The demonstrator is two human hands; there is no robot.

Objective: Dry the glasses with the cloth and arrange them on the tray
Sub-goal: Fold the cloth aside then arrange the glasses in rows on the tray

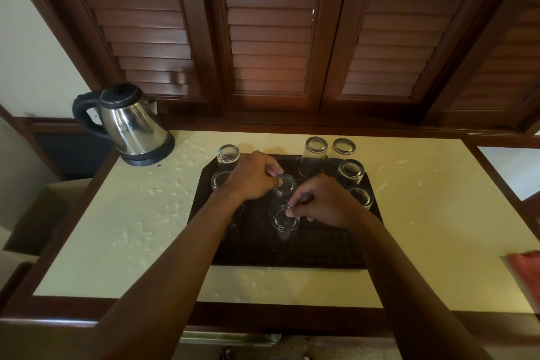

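Two upturned glasses stood mid-tray (292, 254), axes upright. The left hand (251, 177) pinched the far glass (285, 184) at its 9 o'clock; the right hand (321, 200) pinched the near glass (285, 219) at its 2 o'clock (cloth (526, 269) well apart, 3 o'clock).

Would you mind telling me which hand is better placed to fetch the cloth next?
Right, probably: the orange cloth lies at the table's right edge, on the right hand side; the left hand would cross over.
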